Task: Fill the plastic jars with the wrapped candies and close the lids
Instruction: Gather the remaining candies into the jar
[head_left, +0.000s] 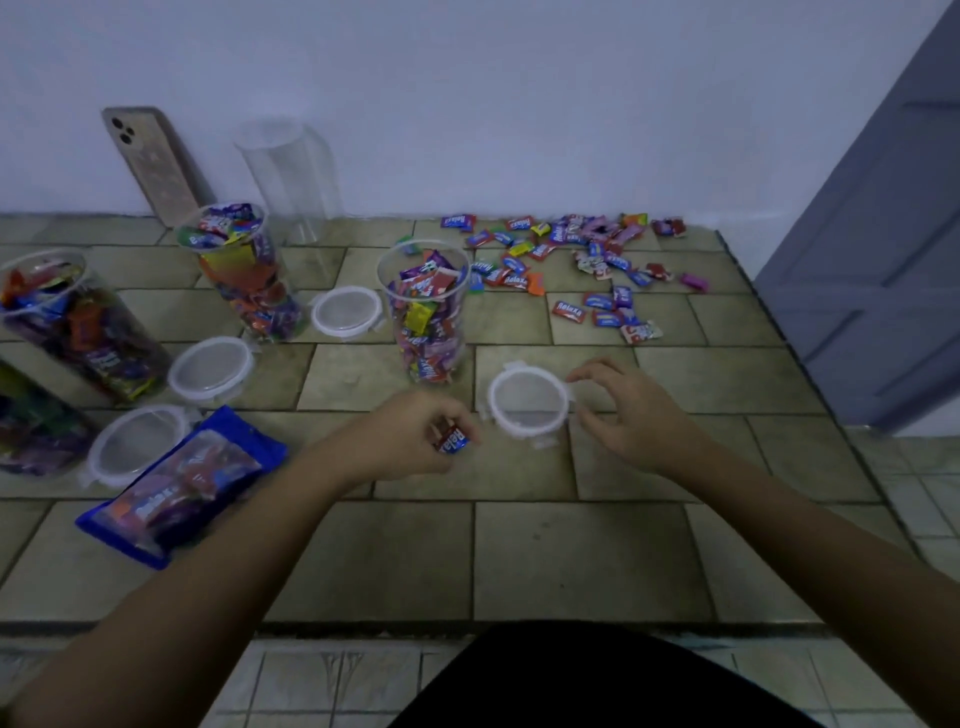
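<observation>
Worktop: greenish-beige tiled stone surface (587, 561). Its back edge meets the white wall (519, 104), its right edge runs diagonally below the grey-blue panelled door (883, 260), and its front edge lies close to the person's body. Open room: bare tiles between the two forearms down to the front edge, and right of the right hand out to the right edge. The left third is crowded.

Clear cylindrical plastic jars, count 5, all lidless. Four hold candies: the centre jar (426, 322) just beyond the hands, one behind it to the left (244, 275), one tilted at the left (72, 322), and one cut by the left frame edge (26, 421). The empty jar (291, 171) stands at the wall.

Blue candy bag (176, 488), count 1, lies flat front-left. Gold phone (150, 166), count 1, leans on the wall.

Round translucent white lids, count 4, all flat on the tiles: three at left (347, 310) (210, 369) (137, 439), and the near lid (529, 400) in front of the centre jar.

Left hand (410, 436) pinches one red-and-blue wrapped candy (452, 440) just left of the near lid. Right hand (634, 415): fingers curved at that lid's right rim; contact or grip cannot be told.

Loose wrapped candies (571, 254) are scattered back-right, too many and too blurred to count.
</observation>
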